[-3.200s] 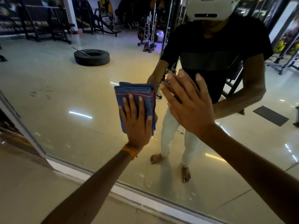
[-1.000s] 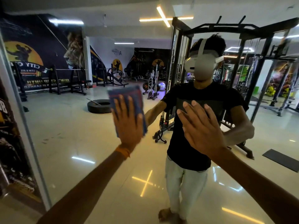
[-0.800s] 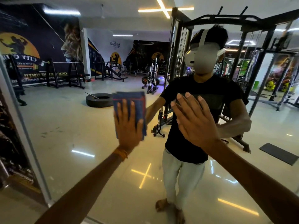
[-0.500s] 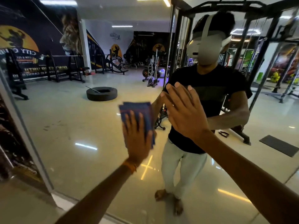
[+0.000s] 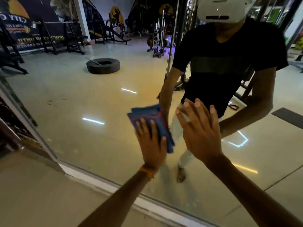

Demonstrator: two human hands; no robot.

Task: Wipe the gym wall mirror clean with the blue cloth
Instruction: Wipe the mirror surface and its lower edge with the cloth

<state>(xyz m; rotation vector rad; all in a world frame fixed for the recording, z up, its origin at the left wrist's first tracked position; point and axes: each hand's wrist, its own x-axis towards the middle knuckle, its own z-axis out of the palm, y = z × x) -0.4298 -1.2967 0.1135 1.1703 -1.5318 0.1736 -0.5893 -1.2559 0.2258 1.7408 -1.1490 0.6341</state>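
Low on mirror (image 5: 70, 102), near its frame (image 5: 105, 185). Left hand (image 5: 151, 145) flat, fingers straight, pressing folded blue cloth (image 5: 147, 114) on glass just below centre; palm pressure spreads the wipe, probably. At its 3 o'clock, right hand (image 5: 200, 133) open, fingers splayed, likely bracing; glass contact unclear. Cloth's lower half hidden under palm; motion blur softens edges.

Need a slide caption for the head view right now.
Left hand presses the folded blue cloth flat on the gym wall mirror; right hand spread open beside it.
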